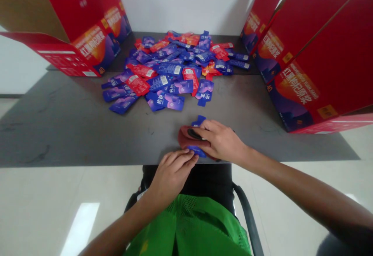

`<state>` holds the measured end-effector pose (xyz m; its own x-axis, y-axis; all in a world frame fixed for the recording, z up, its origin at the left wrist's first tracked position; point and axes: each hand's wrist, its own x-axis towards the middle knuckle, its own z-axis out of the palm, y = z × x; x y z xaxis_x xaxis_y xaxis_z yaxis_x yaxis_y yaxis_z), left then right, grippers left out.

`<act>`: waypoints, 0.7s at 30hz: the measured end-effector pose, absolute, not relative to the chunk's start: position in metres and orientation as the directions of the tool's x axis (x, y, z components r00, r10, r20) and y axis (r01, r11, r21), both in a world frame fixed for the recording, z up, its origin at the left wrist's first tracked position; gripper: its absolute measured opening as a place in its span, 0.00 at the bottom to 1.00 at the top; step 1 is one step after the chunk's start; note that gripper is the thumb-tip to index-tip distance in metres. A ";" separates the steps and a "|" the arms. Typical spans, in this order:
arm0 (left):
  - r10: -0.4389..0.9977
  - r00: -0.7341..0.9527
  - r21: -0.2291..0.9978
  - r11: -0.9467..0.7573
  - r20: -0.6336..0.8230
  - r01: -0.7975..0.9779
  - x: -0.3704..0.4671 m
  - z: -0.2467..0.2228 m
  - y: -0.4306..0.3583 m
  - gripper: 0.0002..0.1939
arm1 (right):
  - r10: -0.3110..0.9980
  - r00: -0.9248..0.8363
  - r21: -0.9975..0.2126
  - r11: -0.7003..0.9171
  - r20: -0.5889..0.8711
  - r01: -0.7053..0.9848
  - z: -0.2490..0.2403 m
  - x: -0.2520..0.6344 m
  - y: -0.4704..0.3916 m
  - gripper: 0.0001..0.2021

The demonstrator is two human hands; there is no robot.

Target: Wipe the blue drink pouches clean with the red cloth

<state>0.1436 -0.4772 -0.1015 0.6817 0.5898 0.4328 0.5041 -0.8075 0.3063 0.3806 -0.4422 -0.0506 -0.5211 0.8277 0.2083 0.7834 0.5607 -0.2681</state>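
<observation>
At the table's front edge lies a blue pouch [197, 151], mostly covered by a folded reddish-brown cloth [186, 136] with a black patch on it. My right hand [223, 141] is closed on the cloth and presses it onto the pouch. The pouch's narrow spout end sticks out beyond the cloth. My left hand [176, 170] holds down the pouch's near end with its fingertips, right beside the cloth. The fingers lie close together; the thumb is hidden.
A loose pile of blue and red pouches [170, 67] covers the back middle of the grey table [72, 131]. Open red cartons stand on both sides, one carton [93, 42] at left and a larger carton group [309, 65] at right. A white wall [186, 3] rises behind.
</observation>
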 end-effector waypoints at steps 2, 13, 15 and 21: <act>0.587 0.677 0.318 -0.810 0.444 0.493 0.144 -0.101 -0.477 0.16 | 0.857 -0.469 -0.228 0.511 0.212 0.829 -0.054 0.390 -0.417 0.21; 0.581 0.681 0.302 -0.814 0.445 0.497 0.144 -0.102 -0.477 0.15 | 0.824 -0.519 -0.245 0.565 0.227 0.788 -0.020 0.378 -0.443 0.19; 0.587 0.678 0.291 -0.809 0.443 0.511 0.144 -0.101 -0.477 0.14 | 0.802 -0.568 -0.281 0.598 0.188 0.751 -0.030 0.371 -0.456 0.19; 0.576 0.670 0.307 -0.817 0.468 0.488 0.145 -0.101 -0.476 0.16 | 0.882 -0.426 -0.201 0.463 0.201 0.863 -0.051 0.393 -0.399 0.20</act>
<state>0.1449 -0.4760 -0.1009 0.6698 0.5761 0.4684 0.4878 -0.8170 0.3074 0.3932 -0.3990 -0.0509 -0.4259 0.8823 0.2006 0.8635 0.4626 -0.2011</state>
